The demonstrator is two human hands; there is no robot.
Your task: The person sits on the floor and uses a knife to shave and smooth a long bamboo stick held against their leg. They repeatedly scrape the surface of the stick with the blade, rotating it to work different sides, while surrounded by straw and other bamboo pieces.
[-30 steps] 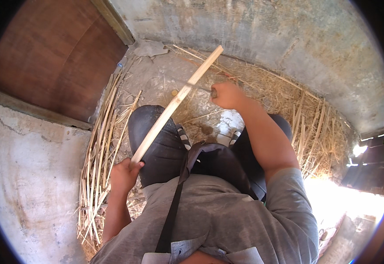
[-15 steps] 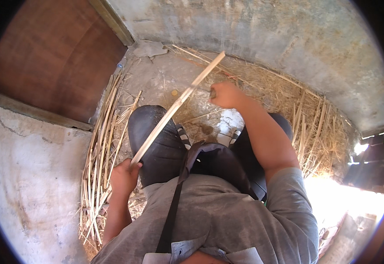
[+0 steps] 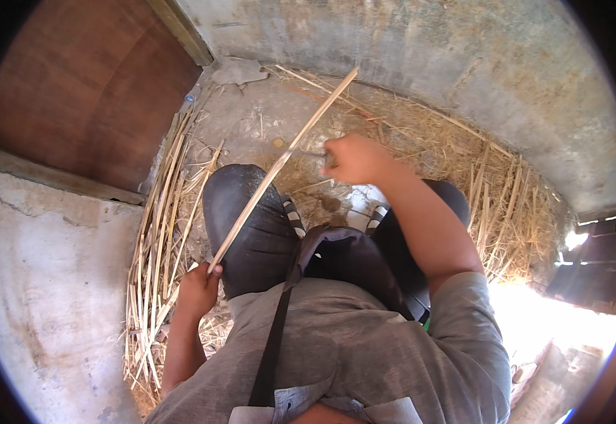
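Note:
A long, pale strip of split bamboo (image 3: 262, 185) slants from lower left to upper right across my left knee. My left hand (image 3: 198, 288) is closed around its near end beside my thigh, and its far end sticks up in the air toward the back wall. My right hand (image 3: 359, 160) is closed in a fist around the handle of a knife. The thin, dark knife blade (image 3: 311, 152) points left and reaches the strip a little beyond its middle. Most of the handle is hidden by my fingers.
Several long split strips (image 3: 161, 226) lie along the left wall. A heap of shavings and strips (image 3: 509, 205) covers the floor at right. A brown door panel (image 3: 85, 92) stands at upper left, a concrete wall (image 3: 421, 49) behind. A flat stone slab (image 3: 239, 71) lies in the corner.
The strip has turned in my left hand and now shows a narrower side. My right hand with the knife has shifted slightly left; my left hand has dropped a little.

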